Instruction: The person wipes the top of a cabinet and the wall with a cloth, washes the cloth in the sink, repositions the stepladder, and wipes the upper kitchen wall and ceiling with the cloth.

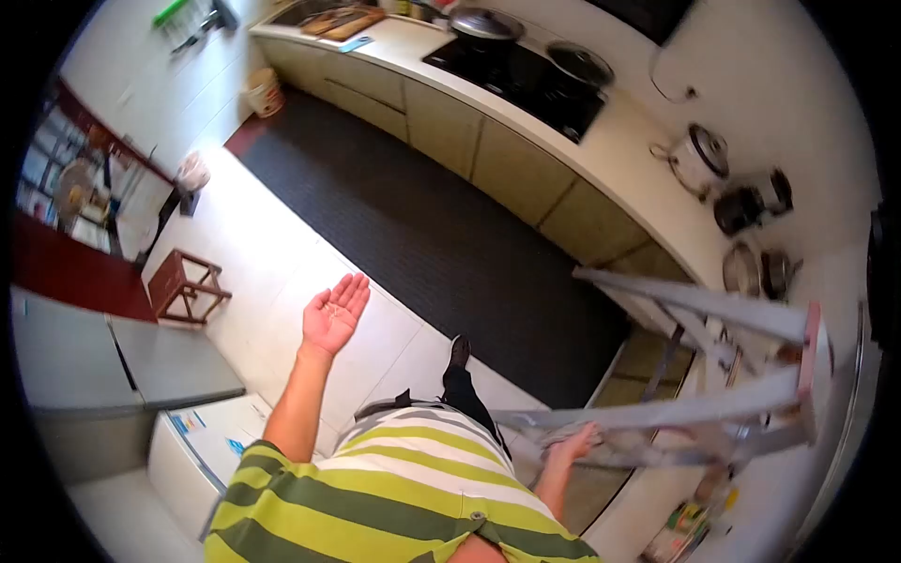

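My left hand [335,314] is held out palm up over the pale floor, its fingers stretched and thumb apart. Faint light marks show on the palm; I cannot tell whether something tiny lies there. On my right, a grey metal stepladder [694,402] stands tilted in the view, its rails slightly blurred. My right hand [571,445] is closed at its lower rail, fingers bent around the edge. Beside those fingers is a crumpled greyish patch, too smeared to name.
A long counter [638,155] carries a black cooktop [526,80], a lidded pan [485,25] and a rice cooker [702,155]. A dark mat [422,206] runs below it. To the left stand a brown stool [186,286] and a white appliance [208,441].
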The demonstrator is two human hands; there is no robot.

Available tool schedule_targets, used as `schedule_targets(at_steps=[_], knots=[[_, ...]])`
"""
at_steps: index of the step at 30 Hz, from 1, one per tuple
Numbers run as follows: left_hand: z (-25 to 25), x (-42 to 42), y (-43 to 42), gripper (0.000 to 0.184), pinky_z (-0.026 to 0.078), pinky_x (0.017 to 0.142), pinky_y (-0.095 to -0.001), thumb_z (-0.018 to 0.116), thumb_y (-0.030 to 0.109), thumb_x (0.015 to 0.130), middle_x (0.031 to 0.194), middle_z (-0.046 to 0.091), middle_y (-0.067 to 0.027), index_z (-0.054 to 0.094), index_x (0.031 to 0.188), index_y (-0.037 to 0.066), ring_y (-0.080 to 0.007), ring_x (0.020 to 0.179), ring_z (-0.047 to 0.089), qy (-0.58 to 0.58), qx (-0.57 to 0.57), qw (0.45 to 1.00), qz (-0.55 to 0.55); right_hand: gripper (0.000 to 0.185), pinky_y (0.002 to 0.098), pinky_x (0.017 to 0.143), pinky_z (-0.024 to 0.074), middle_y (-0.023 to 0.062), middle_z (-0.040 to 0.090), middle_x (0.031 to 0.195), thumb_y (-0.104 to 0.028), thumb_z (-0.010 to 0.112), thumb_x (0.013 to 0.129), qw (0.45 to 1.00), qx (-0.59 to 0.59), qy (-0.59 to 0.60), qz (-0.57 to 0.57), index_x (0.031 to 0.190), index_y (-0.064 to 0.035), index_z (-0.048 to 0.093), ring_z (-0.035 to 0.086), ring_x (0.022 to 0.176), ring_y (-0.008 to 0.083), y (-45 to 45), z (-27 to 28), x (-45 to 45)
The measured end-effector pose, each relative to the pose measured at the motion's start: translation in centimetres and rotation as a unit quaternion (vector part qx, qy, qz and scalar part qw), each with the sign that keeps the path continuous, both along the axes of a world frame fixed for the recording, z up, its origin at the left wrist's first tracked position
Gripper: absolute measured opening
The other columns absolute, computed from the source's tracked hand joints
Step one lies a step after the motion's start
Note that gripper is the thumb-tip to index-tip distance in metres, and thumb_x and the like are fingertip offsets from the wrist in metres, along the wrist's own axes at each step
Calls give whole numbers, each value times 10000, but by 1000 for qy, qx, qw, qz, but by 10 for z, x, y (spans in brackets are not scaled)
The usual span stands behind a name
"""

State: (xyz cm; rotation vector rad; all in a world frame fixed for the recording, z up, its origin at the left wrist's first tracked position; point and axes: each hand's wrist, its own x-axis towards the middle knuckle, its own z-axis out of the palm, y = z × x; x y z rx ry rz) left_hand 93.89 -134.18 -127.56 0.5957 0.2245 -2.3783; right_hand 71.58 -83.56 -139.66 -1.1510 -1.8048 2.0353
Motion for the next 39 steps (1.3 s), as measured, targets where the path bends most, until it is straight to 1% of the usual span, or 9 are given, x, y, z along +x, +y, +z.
schedule_targets(at_steps=[2, 5, 9, 12, 13, 15, 24, 33, 39], knots=[[11, -4, -6, 453, 324, 1161, -518, 307, 149, 954, 1403, 464, -298, 499, 1257, -128, -421, 1355, 407, -6, -26, 999, 24, 497, 445, 950, 510, 148, 593, 1260, -270, 656, 922, 996, -80, -16, 37, 1311, 2, 507, 600, 1124, 283, 19, -74, -5], [30, -14, -42, 450, 332, 1157, -516, 311, 142, 951, 1408, 458, -299, 498, 1257, -129, -420, 1353, 410, -9, -41, 997, 71, 430, 448, 847, 543, 130, 639, 1189, -294, 703, 887, 966, -198, -133, 102, 1212, -41, 579, 648, 1007, 305, -31, -91, -39], [44, -27, -67, 442, 339, 1155, -514, 314, 134, 950, 1386, 487, -290, 510, 1247, -128, -410, 1345, 426, 24, -58, 993, 103, 461, 458, 841, 537, 142, 659, 1148, -274, 725, 861, 928, -99, -174, 315, 1222, -26, 583, 655, 990, 320, -101, -119, -95], [46, -21, -94, 446, 344, 1153, -510, 313, 141, 947, 1364, 511, -286, 522, 1243, -120, -408, 1334, 441, 15, -56, 989, 134, 508, 430, 865, 526, 196, 670, 1117, -253, 774, 782, 692, 387, -221, 567, 1164, 42, 615, 662, 1010, 319, -174, -116, -140], [44, -14, -107, 448, 345, 1152, -508, 312, 144, 947, 1361, 515, -285, 526, 1241, -118, -410, 1331, 444, 12, -62, 988, 144, 508, 430, 865, 526, 196, 670, 1117, -253, 774, 782, 688, 388, -212, 575, 1164, 42, 615, 662, 1010, 319, -201, -107, -152], [28, 9, -133, 457, 344, 1155, -498, 308, 153, 949, 1362, 516, -282, 525, 1249, -115, -403, 1335, 442, 21, -81, 982, 170, 592, 433, 950, 489, 260, 627, 1201, -332, 765, 746, 539, 442, -205, 687, 1188, 30, 606, 612, 1141, 366, -270, -58, -165], [-35, 120, -280, 467, 345, 1154, -494, 335, 186, 942, 1338, 543, -271, 545, 1237, -108, -397, 1317, 466, 13, -55, 949, 309, 512, 406, 826, 531, 171, 688, 1083, -242, 803, 747, 623, 384, -152, 665, 1142, 45, 650, 666, 976, 274, -498, -102, -142], [10, 203, -486, 437, 341, 1157, -486, 374, 174, 949, 1355, 527, -266, 532, 1253, -99, -383, 1329, 451, 3, -90, 944, 317, 537, 411, 840, 523, 224, 693, 1068, -345, 796, 749, 495, 409, -69, 763, 1089, 47, 660, 674, 1005, 327, -732, -53, -80], [-13, 221, -584, 437, 343, 1156, -483, 351, 168, 955, 1360, 521, -264, 529, 1248, -103, -394, 1318, 456, 16, -91, 929, 360, 561, 407, 855, 526, 223, 689, 1074, -368, 797, 746, 444, 421, -93, 785, 1098, 44, 656, 669, 1031, 333, -882, -114, -91]])
